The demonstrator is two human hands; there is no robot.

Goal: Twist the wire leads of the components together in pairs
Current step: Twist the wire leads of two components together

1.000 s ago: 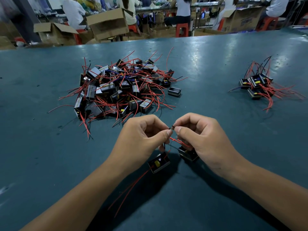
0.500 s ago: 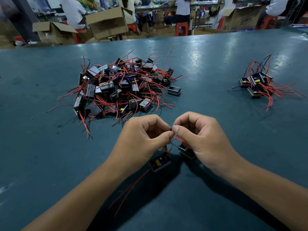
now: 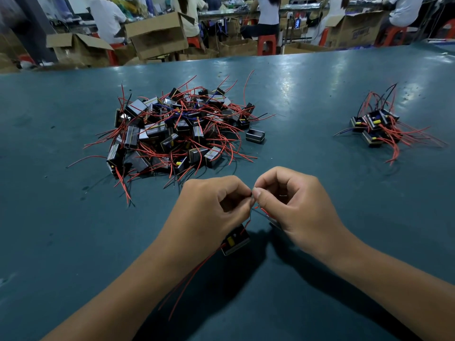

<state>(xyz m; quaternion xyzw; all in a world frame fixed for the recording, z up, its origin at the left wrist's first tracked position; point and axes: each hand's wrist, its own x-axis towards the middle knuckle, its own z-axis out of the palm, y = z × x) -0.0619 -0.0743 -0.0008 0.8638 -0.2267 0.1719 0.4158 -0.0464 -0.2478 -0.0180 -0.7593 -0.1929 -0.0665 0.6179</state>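
Mid-twist near the desk's front edge: left hand and right hand pinching leads between fingertips, component dangling below. Small done pile by right edge, big pile left untouched. Barely changed from a second ago, pinch just tighter.

left hand + right hand: pinch wire leads | component below | pile beyond
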